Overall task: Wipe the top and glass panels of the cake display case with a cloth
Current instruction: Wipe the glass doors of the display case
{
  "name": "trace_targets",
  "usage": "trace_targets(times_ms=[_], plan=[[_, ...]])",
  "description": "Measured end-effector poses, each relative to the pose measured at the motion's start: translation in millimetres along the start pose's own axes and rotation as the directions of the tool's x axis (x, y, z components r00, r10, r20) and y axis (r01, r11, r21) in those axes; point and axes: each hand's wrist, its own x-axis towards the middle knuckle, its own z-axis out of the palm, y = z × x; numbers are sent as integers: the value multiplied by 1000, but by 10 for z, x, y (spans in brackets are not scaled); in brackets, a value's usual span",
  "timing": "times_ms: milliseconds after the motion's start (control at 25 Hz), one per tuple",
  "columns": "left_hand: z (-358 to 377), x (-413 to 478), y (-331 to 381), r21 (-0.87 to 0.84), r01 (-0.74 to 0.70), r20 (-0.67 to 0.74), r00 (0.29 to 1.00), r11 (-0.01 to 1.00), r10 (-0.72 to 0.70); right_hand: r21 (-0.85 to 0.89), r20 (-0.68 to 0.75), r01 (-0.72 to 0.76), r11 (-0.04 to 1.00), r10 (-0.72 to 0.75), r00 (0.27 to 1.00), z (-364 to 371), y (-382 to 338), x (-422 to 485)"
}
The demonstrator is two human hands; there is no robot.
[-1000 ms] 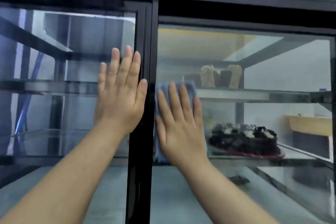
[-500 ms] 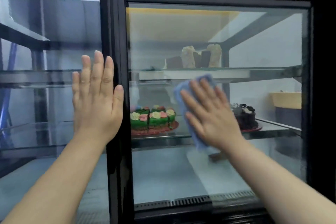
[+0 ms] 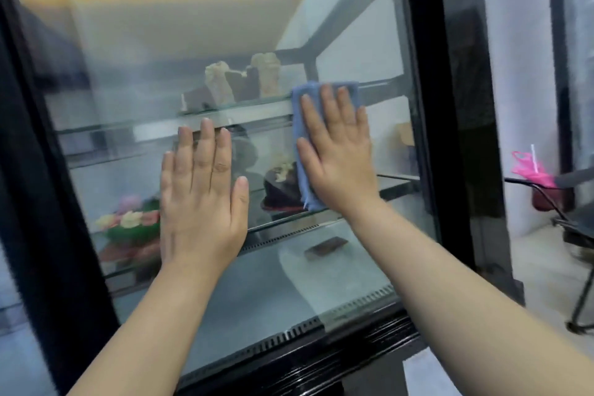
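The cake display case has a black frame (image 3: 427,106) and a large glass panel (image 3: 154,51) that fills the view. A blue cloth (image 3: 303,112) lies flat against the right part of this glass. My right hand (image 3: 337,151) presses on the cloth with straight fingers. My left hand (image 3: 201,202) rests flat on the same glass, lower and to the left, with straight fingers and no cloth under it.
Behind the glass sit cake slices (image 3: 238,83) on the upper shelf, a dark chocolate cake (image 3: 281,186) and a flowered cake (image 3: 131,225) lower down. To the right of the case stand a pink item (image 3: 530,167) and a chair frame (image 3: 578,235).
My right hand slid the cloth across the glass to the right and up. My left hand left the other panel and now rests on this one. The view swung right.
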Motion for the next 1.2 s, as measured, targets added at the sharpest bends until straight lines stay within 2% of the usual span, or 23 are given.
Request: trace_targets(times_ms=[80,120,160,200,280,320,400,480,520,560,640,680,760,800,840,880,960,1000,1040,1080,1120,1160,1200], plan=[[126,47,153,20,-46,13,999,999,46,-42,87,257,965,-253,964,-28,238,-226],[175,56,191,36,-55,25,998,998,54,-47,114,301,953,-294,949,-73,502,-178],[210,56,205,54,-50,34,998,997,48,-34,113,218,975,-213,970,-125,728,-33],[232,59,207,70,-40,39,999,997,37,-28,81,29,999,-27,996,-165,864,165],[239,38,201,103,-37,31,999,994,34,-25,21,-306,952,306,952,-134,778,387],[234,27,209,111,-43,26,999,993,40,-15,20,-324,946,324,946,-110,636,296],[232,35,224,116,-59,8,998,991,59,12,56,-81,997,80,995,-78,455,-203],[231,45,227,119,-66,10,998,991,65,-26,137,191,981,-186,973,-147,717,-743],[234,44,226,121,-62,17,998,991,60,-31,158,161,986,-154,975,-167,891,-819],[232,34,220,125,-54,22,998,991,52,-36,150,-3,999,9,989,-169,970,-800],[234,25,213,131,-40,25,999,991,37,2,80,-353,936,352,933,-107,760,-721],[232,38,212,120,-39,22,999,992,37,20,91,-350,937,347,934,-71,539,-783],[186,67,210,36,-62,-13,998,997,63,37,147,-33,999,27,989,16,244,-1236],[141,29,198,-13,-74,-38,997,997,74,28,173,152,988,-154,973,-2,301,-1517],[102,-65,177,-47,-70,-52,996,996,68,4,193,243,970,-239,952,-46,499,-1681],[79,-239,146,-60,-49,-45,998,997,46,-8,205,197,980,-191,960,-79,701,-1724],[73,-699,84,-21,14,21,1000,1000,-14,-58,142,-197,979,204,969,-81,814,-1541],[86,-913,45,25,36,56,998,999,-37,-67,73,-409,910,414,908,-66,685,-1403],[112,-1059,1,68,43,78,996,997,-48,-55,50,-500,864,503,863,-37,450,-1312],[136,-1129,-39,101,40,92,995,994,-49,-36,69,-451,892,453,889,-14,188,-1315],[157,-1127,-54,115,32,98,994,993,-44,-17,115,-286,958,286,951,24,9,-1439],[172,-1099,-50,116,24,100,994,993,-36,-8,165,-36,999,37,986,39,-47,-1622],[180,-1075,-36,114,18,98,995,993,-30,-3,217,194,981,-189,958,10,38,-1766]])
